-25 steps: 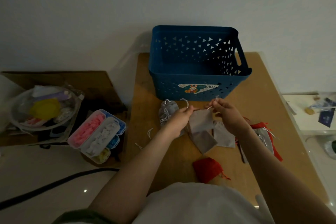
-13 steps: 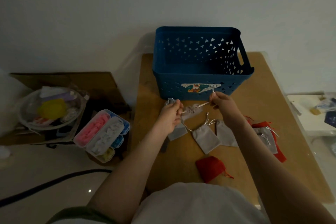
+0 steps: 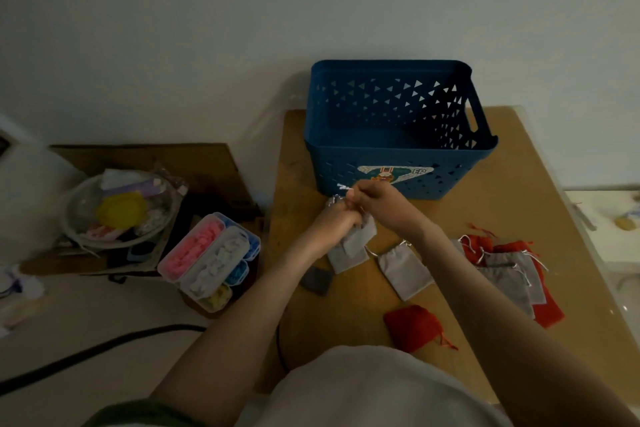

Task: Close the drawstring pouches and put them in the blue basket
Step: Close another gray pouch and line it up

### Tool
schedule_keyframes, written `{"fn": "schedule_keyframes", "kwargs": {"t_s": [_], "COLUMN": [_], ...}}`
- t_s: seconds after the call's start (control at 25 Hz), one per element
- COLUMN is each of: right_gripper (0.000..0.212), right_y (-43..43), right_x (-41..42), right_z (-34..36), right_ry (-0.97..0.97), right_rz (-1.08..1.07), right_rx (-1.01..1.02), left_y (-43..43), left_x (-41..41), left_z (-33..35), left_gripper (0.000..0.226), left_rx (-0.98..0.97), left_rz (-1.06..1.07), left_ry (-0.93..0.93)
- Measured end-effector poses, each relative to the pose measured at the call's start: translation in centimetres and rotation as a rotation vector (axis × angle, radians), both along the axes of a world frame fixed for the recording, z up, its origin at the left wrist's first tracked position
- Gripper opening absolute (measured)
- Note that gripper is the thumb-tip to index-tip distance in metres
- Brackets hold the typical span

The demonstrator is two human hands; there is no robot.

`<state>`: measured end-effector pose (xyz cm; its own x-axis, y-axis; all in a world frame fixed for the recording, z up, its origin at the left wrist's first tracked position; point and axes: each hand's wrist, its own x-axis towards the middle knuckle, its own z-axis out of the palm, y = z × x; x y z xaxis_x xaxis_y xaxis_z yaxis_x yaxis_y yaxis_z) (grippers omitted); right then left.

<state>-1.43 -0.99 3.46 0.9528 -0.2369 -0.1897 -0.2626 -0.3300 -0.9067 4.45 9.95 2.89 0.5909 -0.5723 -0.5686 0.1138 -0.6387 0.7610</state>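
The blue basket (image 3: 398, 156) stands at the back of the wooden table (image 3: 502, 218). Just in front of it my left hand (image 3: 337, 222) grips a grey drawstring pouch (image 3: 362, 236), and my right hand (image 3: 375, 198) pinches its white strings close above the left hand. More grey pouches lie flat on the table: one under my hands (image 3: 346, 258), one to the right (image 3: 405, 270). A red pouch (image 3: 412, 326) lies near me. A heap of red and grey pouches (image 3: 509, 270) sits at the right.
A small dark pouch (image 3: 317, 281) lies at the table's left edge. Left of the table are a clear box of coloured pieces (image 3: 211, 260), a bowl of odds and ends (image 3: 117, 208), cardboard and a black cable (image 3: 97, 350) on the floor.
My hands, spread apart on the pouch's strings before, have come together in front of the basket. The pouch's mouth is bunched under my left hand.
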Motion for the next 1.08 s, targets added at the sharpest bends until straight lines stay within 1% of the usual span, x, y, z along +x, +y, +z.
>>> {"fn": "schedule_keyframes", "kwargs": {"t_s": [0.04,0.08,0.16,0.2,0.28,0.32,0.4,0.52,0.6,0.68,0.76,0.8,0.84,0.92,1.0,1.08], "right_gripper": [0.026,0.027,0.024,0.021,0.019,0.019,0.019,0.018,0.019,0.019,0.01,0.009,0.015,0.02,0.019,0.01], "right_y": [-0.2,-0.3,0.0,0.3,0.7,0.6,0.2,0.0,0.0,-0.1,-0.3,-0.3,-0.4,-0.2,0.0,-0.1], "right_x": [0.1,0.1,0.2,0.4,0.5,0.7,0.6,0.4,0.3,0.2,0.2,0.1,0.0,-0.4,-0.6,-0.5], "right_z": [0.2,0.4,1.1,1.6,2.4,2.7,3.1,3.3,3.8,4.0,3.7,3.5,3.1,2.1,1.3,1.0], "right_ry": [0.011,0.014,0.024,0.033,0.024,0.007,-0.031,-0.05,-0.03,-0.027,-0.054,-0.064,-0.056,0.013,0.056,0.056], "right_rz": [-0.002,-0.004,0.036,0.076,0.14,0.151,0.151,0.096,0.095,0.109,0.056,0.021,0.001,0.006,-0.006,-0.033], "right_rx": [-0.021,-0.035,-0.017,0.021,0.077,0.072,0.068,0.104,0.118,0.138,0.13,0.136,0.149,0.16,0.127,0.045], "left_y": [0.5,1.1,1.5,1.5,1.1,1.0,1.0,0.8,0.6,0.5,0.7,0.9,1.0,1.3,1.2,1.2], "left_x": [0.2,0.2,0.3,0.2,-0.1,-0.2,-0.2,-0.4,-0.4,-0.3,-0.4,-0.4,-0.3,-0.2,-0.1,0.0], "left_z": [0.1,0.3,0.5,0.7,1.0,1.1,1.1,1.2,1.6,1.5,1.2,1.1,1.1,1.1,0.7,0.2], "left_gripper": [0.008,0.011,0.035,0.038,0.024,0.021,0.019,0.014,0.016,0.028,0.035,0.035,0.032,0.025,0.026,0.033], "left_rx": [-0.033,-0.069,-0.133,-0.136,-0.037,0.02,0.035,-0.034,-0.019,0.032,0.024,-0.005,-0.044,-0.121,-0.162,-0.188], "left_rz": [0.008,0.0,-0.086,-0.171,-0.316,-0.329,-0.288,-0.219,-0.203,-0.248,-0.268,-0.235,-0.178,-0.068,-0.009,0.062], "left_ry": [0.001,-0.011,-0.101,-0.187,-0.358,-0.419,-0.502,-0.564,-0.566,-0.537,-0.486,-0.451,-0.404,-0.305,-0.228,-0.151]}}
